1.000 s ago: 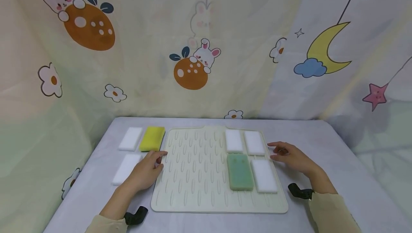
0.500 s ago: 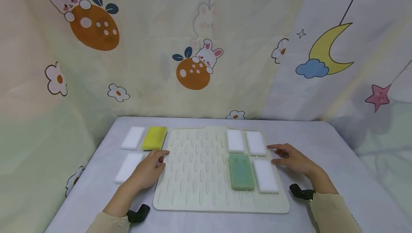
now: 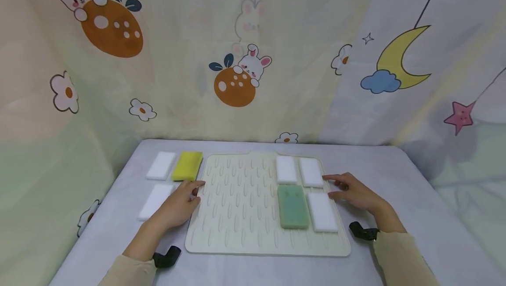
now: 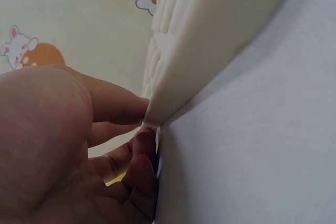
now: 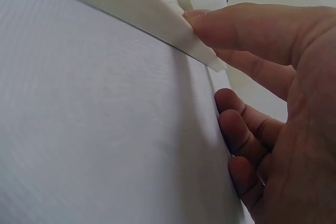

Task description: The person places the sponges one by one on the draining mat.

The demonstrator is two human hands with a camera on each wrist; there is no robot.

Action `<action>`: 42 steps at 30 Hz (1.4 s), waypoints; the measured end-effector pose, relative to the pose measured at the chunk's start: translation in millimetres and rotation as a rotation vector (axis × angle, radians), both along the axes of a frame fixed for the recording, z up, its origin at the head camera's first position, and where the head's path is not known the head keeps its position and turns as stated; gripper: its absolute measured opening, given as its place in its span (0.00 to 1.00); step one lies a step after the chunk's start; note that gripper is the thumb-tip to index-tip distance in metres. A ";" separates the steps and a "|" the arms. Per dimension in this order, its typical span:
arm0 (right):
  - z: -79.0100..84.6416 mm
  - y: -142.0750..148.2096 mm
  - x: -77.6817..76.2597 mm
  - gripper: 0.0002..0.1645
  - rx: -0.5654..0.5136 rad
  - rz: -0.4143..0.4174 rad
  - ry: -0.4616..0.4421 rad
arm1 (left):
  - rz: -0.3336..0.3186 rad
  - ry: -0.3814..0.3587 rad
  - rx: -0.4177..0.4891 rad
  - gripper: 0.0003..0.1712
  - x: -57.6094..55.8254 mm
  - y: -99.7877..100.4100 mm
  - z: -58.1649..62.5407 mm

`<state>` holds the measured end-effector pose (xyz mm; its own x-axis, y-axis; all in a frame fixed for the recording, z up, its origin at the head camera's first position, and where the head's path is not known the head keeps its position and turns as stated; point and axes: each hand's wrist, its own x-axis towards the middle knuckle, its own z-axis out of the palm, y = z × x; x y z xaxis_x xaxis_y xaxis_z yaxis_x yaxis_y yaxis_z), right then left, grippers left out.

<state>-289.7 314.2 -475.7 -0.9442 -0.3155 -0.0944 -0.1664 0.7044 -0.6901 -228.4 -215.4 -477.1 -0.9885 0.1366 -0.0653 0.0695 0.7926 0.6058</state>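
Note:
A cream ridged draining board (image 3: 237,215) lies flat on the table between the two hands. My left hand (image 3: 178,204) is at its left edge, index fingertip and thumb touching the side; the left wrist view shows the thumb (image 4: 118,103) against the rim. Opposite, my right hand (image 3: 357,193) touches the right edge with index finger and thumb (image 5: 226,27), its other fingers loosely bent. On the board's right side are a green sponge (image 3: 293,207) and three white sponges, one at the back (image 3: 286,170), one beside it (image 3: 311,172) and one nearer (image 3: 322,212).
Left of the board lie a yellow sponge (image 3: 187,166) and two white sponges, one farther back (image 3: 160,165) and one (image 3: 156,201) partly behind the left hand. A white cloth (image 3: 269,270) covers the table. A printed curtain (image 3: 178,79) hangs behind it.
The view shifts slightly as the head moves. Both hands stay at the board's edges, the right fingertips slightly closer in. The sponges keep their places.

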 end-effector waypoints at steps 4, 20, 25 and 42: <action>1.7 -2.8 0.1 0.36 -0.006 0.001 -0.011 | -0.024 0.004 -0.021 0.29 -2.2 -1.7 6.7; 1.5 -1.7 -2.4 0.36 0.008 -0.001 -0.010 | -0.076 0.075 -0.013 0.36 -22.1 -18.9 50.7; 1.6 -2.7 -4.0 0.35 0.014 -0.011 -0.010 | -0.116 0.123 -0.039 0.38 -34.3 -29.5 54.5; -4.1 4.0 -3.2 0.36 0.009 -0.031 -0.033 | -0.128 0.063 -0.186 0.52 -60.5 -41.1 58.6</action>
<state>-292.9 318.2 -479.9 -0.9499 -0.2850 -0.1280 -0.1217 0.7150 -0.6885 -288.9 -256.4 -418.5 -0.9668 0.2523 -0.0402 0.2093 0.8726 0.4413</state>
